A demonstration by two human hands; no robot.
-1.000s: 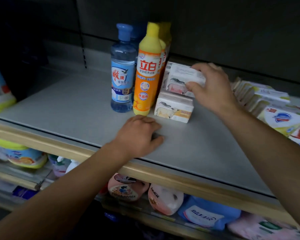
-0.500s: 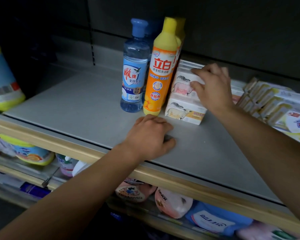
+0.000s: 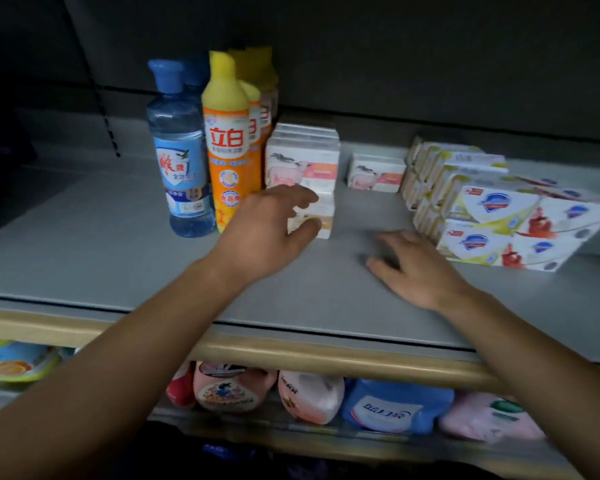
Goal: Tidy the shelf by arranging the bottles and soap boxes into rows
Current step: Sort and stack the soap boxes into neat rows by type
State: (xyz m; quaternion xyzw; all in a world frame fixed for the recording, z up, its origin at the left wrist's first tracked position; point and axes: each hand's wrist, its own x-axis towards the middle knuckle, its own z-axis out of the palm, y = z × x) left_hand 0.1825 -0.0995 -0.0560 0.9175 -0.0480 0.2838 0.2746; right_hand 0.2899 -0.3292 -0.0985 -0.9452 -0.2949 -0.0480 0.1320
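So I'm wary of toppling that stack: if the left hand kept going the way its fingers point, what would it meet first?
Probably the lower front soap box of the pink-label stack; the left hand already reaches it, though contact is unclear.

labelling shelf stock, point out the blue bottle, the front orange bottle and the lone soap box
blue bottle [image 3: 180,174], head view, on its label
front orange bottle [image 3: 227,143], head view, on its label
lone soap box [image 3: 376,175], head view, on its front face

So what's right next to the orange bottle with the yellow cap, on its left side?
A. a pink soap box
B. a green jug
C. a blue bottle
C: the blue bottle stands upright just left of the orange bottle, at the front of the shelf.
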